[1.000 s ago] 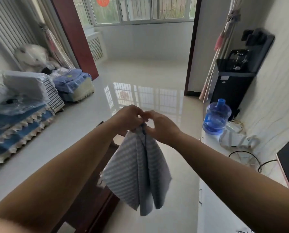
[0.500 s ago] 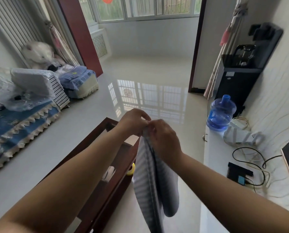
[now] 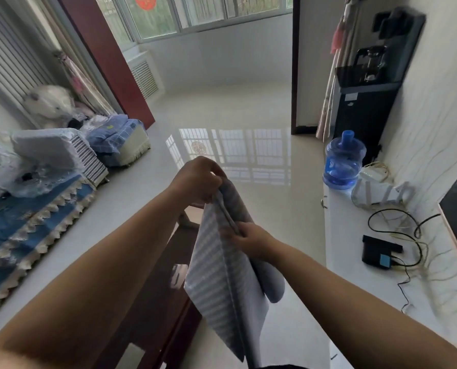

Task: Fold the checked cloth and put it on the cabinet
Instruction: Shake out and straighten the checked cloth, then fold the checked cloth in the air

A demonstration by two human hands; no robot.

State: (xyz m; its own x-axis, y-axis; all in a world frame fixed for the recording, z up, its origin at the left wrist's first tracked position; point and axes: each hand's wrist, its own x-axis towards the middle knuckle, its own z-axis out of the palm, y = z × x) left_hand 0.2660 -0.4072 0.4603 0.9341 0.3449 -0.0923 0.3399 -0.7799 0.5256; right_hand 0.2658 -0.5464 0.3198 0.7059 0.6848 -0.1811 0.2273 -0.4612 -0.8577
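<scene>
The checked cloth [image 3: 222,283], limp and light, hangs doubled from the left hand [image 3: 195,181], pinched at its top corners. The right hand [image 3: 248,239] is closed on the folded edge midway down, where it is best gripped.

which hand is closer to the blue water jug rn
Right. The right hand grips the cloth below and left of the water jug; the left hand holds the cloth's top farther left.
</scene>
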